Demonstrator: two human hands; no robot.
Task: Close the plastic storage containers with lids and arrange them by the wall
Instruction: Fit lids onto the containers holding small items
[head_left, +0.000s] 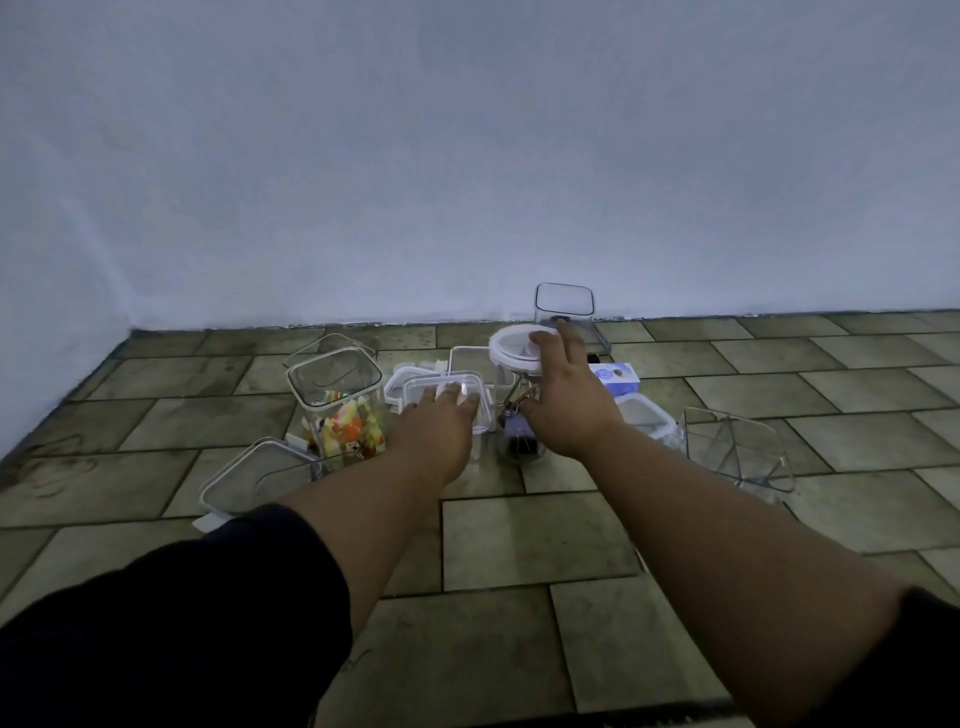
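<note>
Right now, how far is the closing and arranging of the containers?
Early. Done: almost nothing; one clear container stands by the wall, apparently lidless. In hand: left hand presses a square lid, right hand rests on the round lid. Left: the container with colourful contents and the rightmost container lack lids.

Bare grey-green floor tiles (524, 535) lie open in the lower centre of the frame, between the two forearms, and across the right side. The strip along the pale wall (467, 156) is open at far left and far right. The middle is crowded. A tall clear square container with colourful contents (337, 410) stands centre-left, a flat clear lid (249, 478) lies lower left, a clear empty square container (737, 447) sits right, and a tall clear empty container (563, 306) stands against the wall.
</note>
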